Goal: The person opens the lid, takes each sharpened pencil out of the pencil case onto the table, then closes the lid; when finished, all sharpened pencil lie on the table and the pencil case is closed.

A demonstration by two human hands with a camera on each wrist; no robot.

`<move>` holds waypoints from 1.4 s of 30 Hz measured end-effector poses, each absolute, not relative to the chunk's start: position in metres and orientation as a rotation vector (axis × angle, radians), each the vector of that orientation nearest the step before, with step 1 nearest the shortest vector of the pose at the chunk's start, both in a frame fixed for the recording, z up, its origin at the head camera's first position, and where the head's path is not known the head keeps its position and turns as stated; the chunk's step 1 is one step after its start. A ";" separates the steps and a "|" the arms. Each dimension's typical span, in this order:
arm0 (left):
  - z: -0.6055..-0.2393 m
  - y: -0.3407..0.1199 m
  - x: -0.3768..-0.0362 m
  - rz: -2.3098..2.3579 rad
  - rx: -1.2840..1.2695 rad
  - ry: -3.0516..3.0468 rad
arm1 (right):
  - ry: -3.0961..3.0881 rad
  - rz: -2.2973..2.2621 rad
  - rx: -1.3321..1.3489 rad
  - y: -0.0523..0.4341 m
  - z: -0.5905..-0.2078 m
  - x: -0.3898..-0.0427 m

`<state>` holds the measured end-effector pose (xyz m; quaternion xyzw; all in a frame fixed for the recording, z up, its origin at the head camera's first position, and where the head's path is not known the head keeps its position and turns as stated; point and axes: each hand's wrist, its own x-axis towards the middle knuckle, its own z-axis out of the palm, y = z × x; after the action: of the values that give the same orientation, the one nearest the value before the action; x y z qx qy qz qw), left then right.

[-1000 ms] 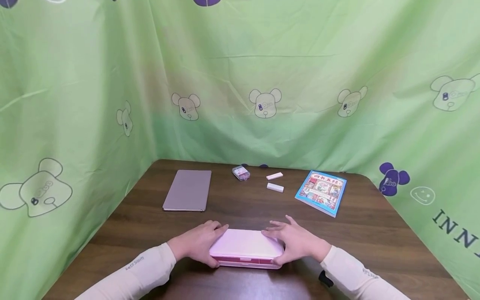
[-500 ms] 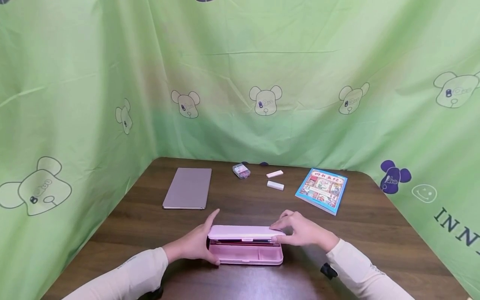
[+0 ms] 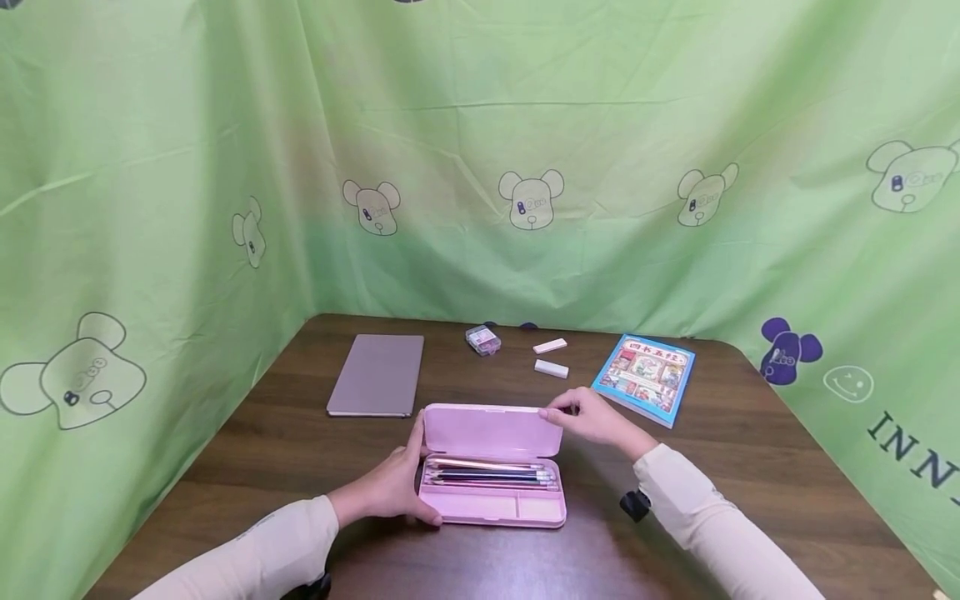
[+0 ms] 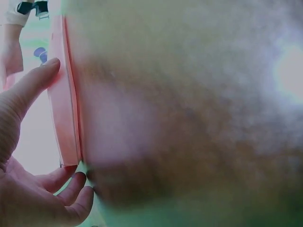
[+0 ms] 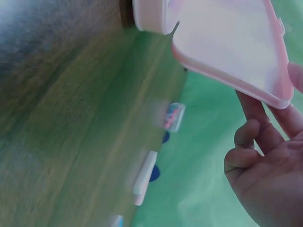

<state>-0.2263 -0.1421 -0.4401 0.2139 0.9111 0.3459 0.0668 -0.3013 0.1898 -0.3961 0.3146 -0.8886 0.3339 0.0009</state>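
pencils [image 3: 487,475] in head view only, wrist views blind

Green curtain [image 3: 862,250], right side: large dark letters "INN" [image 3: 911,454] readable, rest cut off by frame edge. Blue book [image 3: 643,378] on table: yellow title band with Chinese characters, too small to read surely.

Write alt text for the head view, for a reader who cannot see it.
A person's left hand steadies a pink pencil case on a wooden table while the right hand holds its lid up, showing pencils inside. Behind lie a grey notebook, two erasers, a small clear box and a picture book.
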 end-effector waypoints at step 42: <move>-0.438 -0.141 -0.232 1.005 0.599 2.706 | -3.007 0.514 1.078 0.151 -0.426 -0.264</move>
<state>-0.2323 -0.1410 -0.4381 0.2022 0.9136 0.3393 0.0966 -0.2637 0.1508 -0.4256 0.3327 -0.9284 0.1586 -0.0471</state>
